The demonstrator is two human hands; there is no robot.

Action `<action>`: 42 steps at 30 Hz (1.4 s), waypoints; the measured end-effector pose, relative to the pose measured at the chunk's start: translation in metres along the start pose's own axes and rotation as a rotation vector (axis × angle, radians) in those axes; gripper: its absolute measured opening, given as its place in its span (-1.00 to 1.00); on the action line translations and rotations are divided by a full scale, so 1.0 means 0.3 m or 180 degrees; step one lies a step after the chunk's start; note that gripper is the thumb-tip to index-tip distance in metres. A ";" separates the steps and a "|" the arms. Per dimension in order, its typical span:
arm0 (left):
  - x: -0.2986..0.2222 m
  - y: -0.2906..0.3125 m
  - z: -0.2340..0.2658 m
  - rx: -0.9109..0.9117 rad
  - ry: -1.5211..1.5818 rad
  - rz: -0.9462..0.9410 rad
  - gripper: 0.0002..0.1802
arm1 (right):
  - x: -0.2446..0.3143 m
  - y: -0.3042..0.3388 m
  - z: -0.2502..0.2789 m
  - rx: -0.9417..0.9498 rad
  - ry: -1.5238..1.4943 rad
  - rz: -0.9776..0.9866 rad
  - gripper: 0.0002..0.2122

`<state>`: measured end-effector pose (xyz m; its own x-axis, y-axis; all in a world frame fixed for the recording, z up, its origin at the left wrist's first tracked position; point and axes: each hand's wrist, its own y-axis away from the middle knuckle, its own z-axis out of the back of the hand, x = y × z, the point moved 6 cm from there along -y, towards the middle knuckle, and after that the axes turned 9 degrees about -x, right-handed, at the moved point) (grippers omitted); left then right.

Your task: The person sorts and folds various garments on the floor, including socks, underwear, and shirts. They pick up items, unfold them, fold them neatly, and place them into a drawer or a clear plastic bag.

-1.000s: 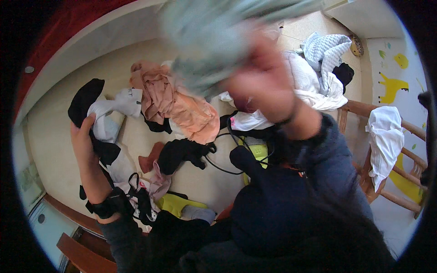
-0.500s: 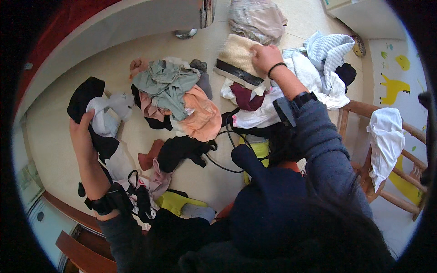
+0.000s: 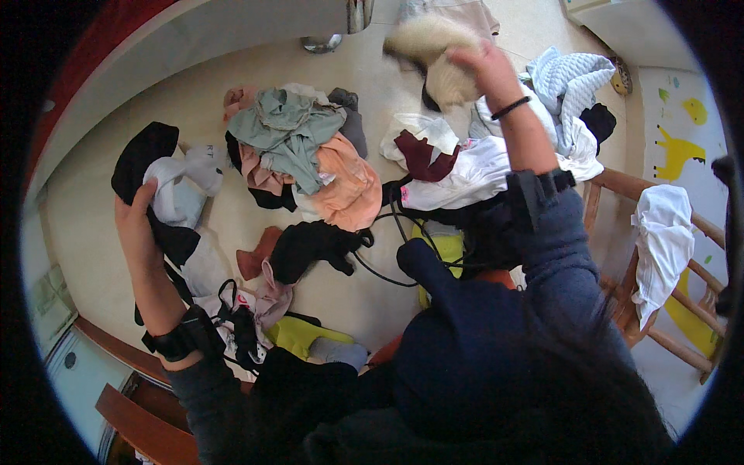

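The right hand (image 3: 494,71) grips a cream cloth (image 3: 432,40) at upper centre, blurred, its fingertips hard to make out. At left, the left hand (image 3: 136,225) pinches white fabric (image 3: 164,186) beside black fabric (image 3: 146,159), fingers partly hidden. Behind the cream cloth, a beige garment (image 3: 482,17) is cut off by the top edge.

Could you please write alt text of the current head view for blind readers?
A person's right hand holds a blurred cream cloth; the left hand grips a black cloth and a whitish cloth. Between the hands, on a pale floor, a green garment and a peach garment lie piled among other clothes.
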<state>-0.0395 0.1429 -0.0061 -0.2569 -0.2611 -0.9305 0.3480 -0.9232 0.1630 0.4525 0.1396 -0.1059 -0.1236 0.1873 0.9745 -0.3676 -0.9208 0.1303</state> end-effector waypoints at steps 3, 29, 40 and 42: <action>0.004 -0.010 0.010 -0.0007 -0.0014 0.0102 -0.56 | 0.199 0.020 0.050 -0.0016 -0.1022 0.0032 -0.66; -0.045 0.037 -0.059 0.0279 0.0313 0.0018 -0.55 | 0.047 0.261 -0.097 0.1338 -0.2500 -0.1658 -0.81; -0.042 0.038 -0.059 0.0299 0.0215 -0.0030 -0.60 | -0.049 0.208 0.080 -0.0244 0.3902 0.1998 -0.58; -0.043 0.043 -0.065 0.0329 0.0177 -0.0010 -0.60 | -0.122 0.267 -0.037 0.0423 0.2666 0.1814 -0.66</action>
<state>-0.0141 0.1399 0.0016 -0.2065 -0.2448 -0.9473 0.2517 -0.9489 0.1904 0.4172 0.0627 -0.1330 -0.8717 -0.1586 0.4637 0.0464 -0.9687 -0.2440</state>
